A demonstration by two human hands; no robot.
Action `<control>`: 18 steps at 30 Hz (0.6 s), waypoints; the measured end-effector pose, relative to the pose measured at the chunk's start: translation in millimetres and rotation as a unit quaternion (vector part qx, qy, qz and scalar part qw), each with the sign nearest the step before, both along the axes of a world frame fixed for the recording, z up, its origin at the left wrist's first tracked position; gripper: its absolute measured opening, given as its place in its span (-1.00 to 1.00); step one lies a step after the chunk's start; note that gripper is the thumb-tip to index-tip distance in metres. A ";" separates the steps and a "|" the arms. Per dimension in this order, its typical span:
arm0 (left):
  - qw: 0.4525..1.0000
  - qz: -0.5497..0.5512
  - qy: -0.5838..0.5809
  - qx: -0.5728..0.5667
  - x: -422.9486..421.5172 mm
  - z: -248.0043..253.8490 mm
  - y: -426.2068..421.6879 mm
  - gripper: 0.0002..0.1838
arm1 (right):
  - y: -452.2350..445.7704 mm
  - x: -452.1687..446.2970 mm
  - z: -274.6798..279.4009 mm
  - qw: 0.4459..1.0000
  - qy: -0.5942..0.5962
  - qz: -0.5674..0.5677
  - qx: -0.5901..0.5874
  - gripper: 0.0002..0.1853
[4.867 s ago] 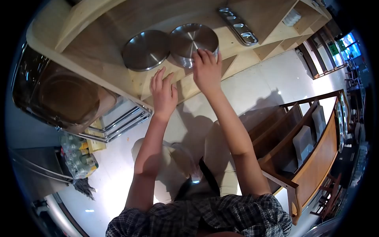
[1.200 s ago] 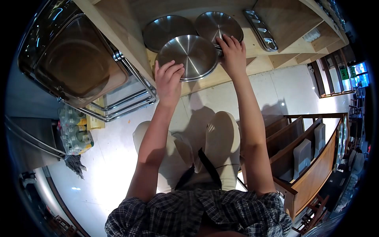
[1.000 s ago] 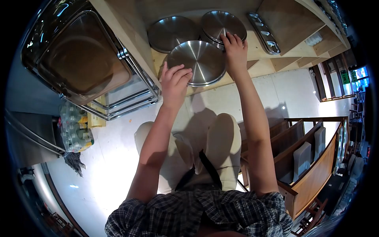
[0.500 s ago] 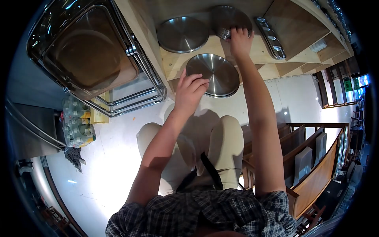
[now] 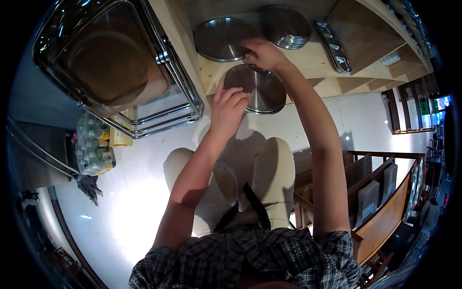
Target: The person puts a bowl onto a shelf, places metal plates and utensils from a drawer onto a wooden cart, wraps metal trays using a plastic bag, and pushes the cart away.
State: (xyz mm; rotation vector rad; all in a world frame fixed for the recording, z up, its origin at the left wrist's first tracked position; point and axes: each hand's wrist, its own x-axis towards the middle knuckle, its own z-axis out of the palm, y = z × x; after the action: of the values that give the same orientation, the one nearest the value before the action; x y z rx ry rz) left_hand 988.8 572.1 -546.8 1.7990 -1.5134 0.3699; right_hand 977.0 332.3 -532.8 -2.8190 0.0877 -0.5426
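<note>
My left hand (image 5: 231, 108) grips the left side of a round steel plate (image 5: 264, 91), its fingers lying over the top and the thumb at the rim. The plate is held at the front edge of the wooden shelf. My right hand (image 5: 262, 54) hovers between this plate and another round steel plate (image 5: 221, 41) at the back left, fingers partly bent and blurred, nothing visible in them. A stack of steel plates (image 5: 287, 26) stands farther right on the shelf.
A long metal holder with oval openings (image 5: 332, 47) lies right of the stack. At the left stand folded chairs (image 5: 113, 58) with chrome legs and packed bottles (image 5: 94, 147). A wooden rack (image 5: 385, 204) stands at the lower right, on the floor (image 5: 130, 192).
The held plate has moved from above the shelf toward me and to the right. My right hand has let go of the stack and moved left toward the back left plate.
</note>
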 end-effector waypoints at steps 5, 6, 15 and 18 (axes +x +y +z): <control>0.997 0.059 0.018 0.043 5.4 3.0 9.3 -0.77 | -2.6 3.4 -25.2 0.995 0.025 0.017 -0.100 -0.69; 0.995 0.082 0.024 0.050 6.6 2.8 9.9 -0.75 | -0.1 1.5 -20.6 0.995 0.024 0.019 -0.100 -0.69; 0.993 0.081 0.013 0.089 1.7 6.0 11.6 -0.64 | 12.1 -3.6 -7.3 0.957 0.010 -0.035 -0.287 -0.79; 0.994 0.063 0.014 0.091 -1.3 2.9 6.8 -0.67 | 15.9 -9.6 -2.2 0.972 -0.001 -0.047 -0.231 -0.78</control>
State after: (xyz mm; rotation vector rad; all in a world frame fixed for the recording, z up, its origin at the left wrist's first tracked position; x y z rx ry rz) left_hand 987.5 579.0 -543.9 2.0390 -1.4585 0.2747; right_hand 967.5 348.2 -535.0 -3.2798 0.1083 -0.6605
